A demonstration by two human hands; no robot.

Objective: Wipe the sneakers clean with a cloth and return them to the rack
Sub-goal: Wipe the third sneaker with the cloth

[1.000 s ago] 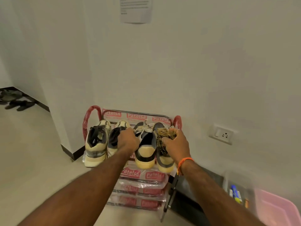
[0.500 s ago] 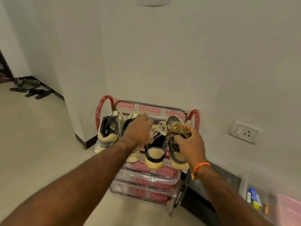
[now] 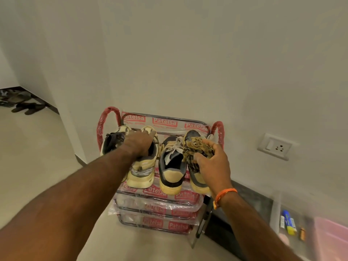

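Four cream and dark grey sneakers stand heels toward me on the top shelf of a plastic-wrapped metal rack (image 3: 163, 122) with red handles. My left hand (image 3: 140, 144) grips the opening of the second sneaker from the left (image 3: 141, 176), beside the leftmost sneaker (image 3: 111, 142). My right hand (image 3: 214, 164) holds a bunched brown patterned cloth (image 3: 197, 146) on top of the rightmost sneaker (image 3: 197, 179). The third sneaker (image 3: 171, 172), with loose white laces, stands untouched between my hands.
The rack stands against a white wall, with a wall corner close on its left. A wall socket (image 3: 275, 146) sits to the right. A clear box of small items (image 3: 288, 221) and a pink tub (image 3: 331, 240) are at the lower right. Sandals (image 3: 26, 108) lie far left.
My left hand has shifted left from between the middle sneakers onto the second sneaker, which now sits apart from the third. My right hand stays with the cloth on the rightmost sneaker.
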